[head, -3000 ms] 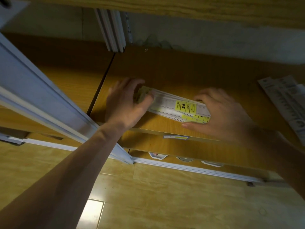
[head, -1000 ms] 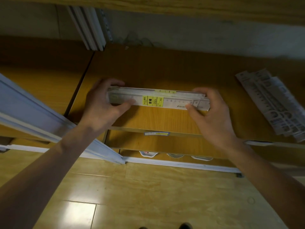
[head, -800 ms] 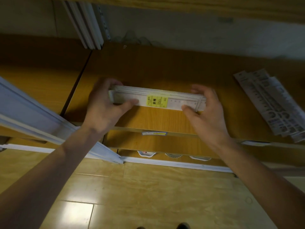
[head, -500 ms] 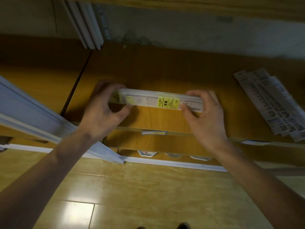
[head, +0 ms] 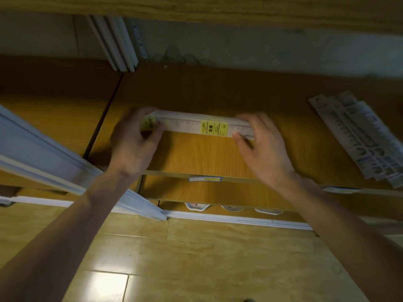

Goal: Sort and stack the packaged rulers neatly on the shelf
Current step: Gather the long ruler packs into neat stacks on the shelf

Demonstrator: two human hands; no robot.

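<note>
A stack of packaged rulers [head: 202,125], white with a yellow label, lies lengthwise on the wooden shelf [head: 196,155], roughly parallel to its front edge. My left hand [head: 133,140] grips the stack's left end, thumb in front and fingers behind. My right hand [head: 261,144] grips the right end the same way. A second pile of packaged rulers [head: 357,136] lies fanned out and slanted at the shelf's right side, untouched.
A white shelf upright [head: 113,42] stands at the back left, and a white rail [head: 54,158] slants across the left. Another wooden board [head: 196,9] hangs overhead. Lower shelves with price tags [head: 205,178] sit below; tiled floor lies beneath.
The bundle has been squared from a slanted, fanned bunch into one straight stack. In the last half second it moved slightly away from the shelf's front edge, both hands still at its ends.
</note>
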